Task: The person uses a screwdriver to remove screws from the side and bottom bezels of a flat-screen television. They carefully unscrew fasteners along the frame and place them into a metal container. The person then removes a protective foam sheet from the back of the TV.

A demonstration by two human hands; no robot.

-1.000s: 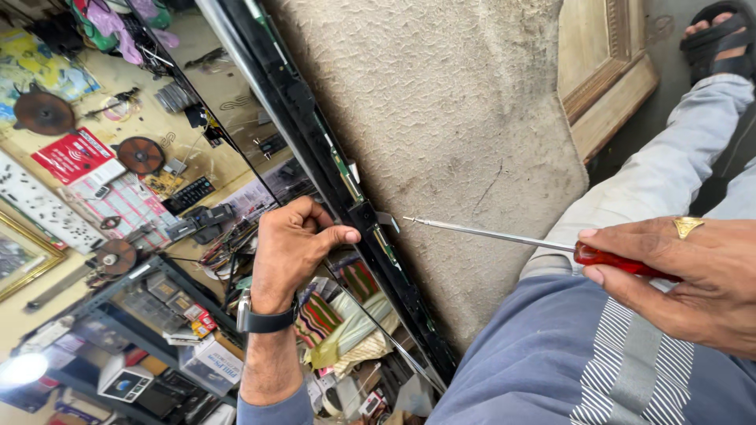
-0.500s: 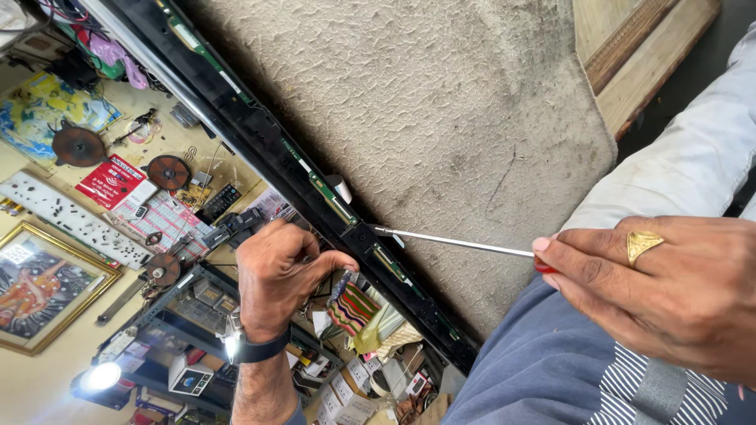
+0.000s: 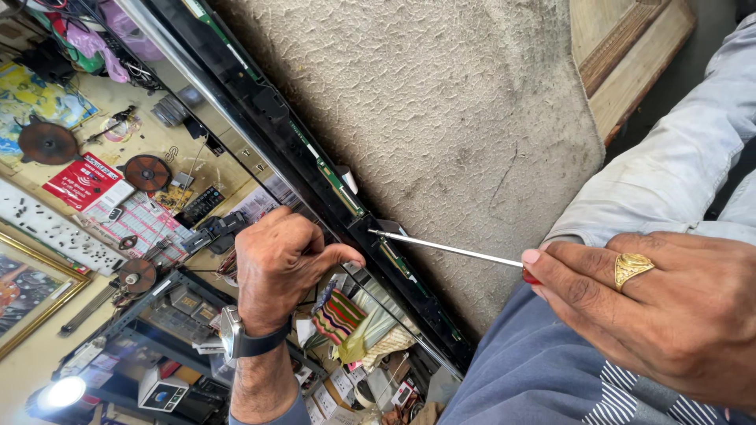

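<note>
My right hand, with a gold ring, grips the red handle of a long screwdriver. Its thin metal shaft runs left and its tip meets the black frame edge of a flat panel. That frame runs diagonally from upper left to lower right and carries narrow green circuit strips. My left hand, with a dark wristwatch on the wrist, is closed on the frame edge just left of the screwdriver tip.
A grey textured mat lies under the panel. A wooden frame sits at the upper right. My knees in grey-blue trousers are at the lower right. The panel's glossy face mirrors shelves, a wall with posters and a lamp.
The view has shifted closer. My right hand now covers almost all of the red handle, and the screwdriver tip stays at the frame edge. My left hand keeps its hold on the frame.
</note>
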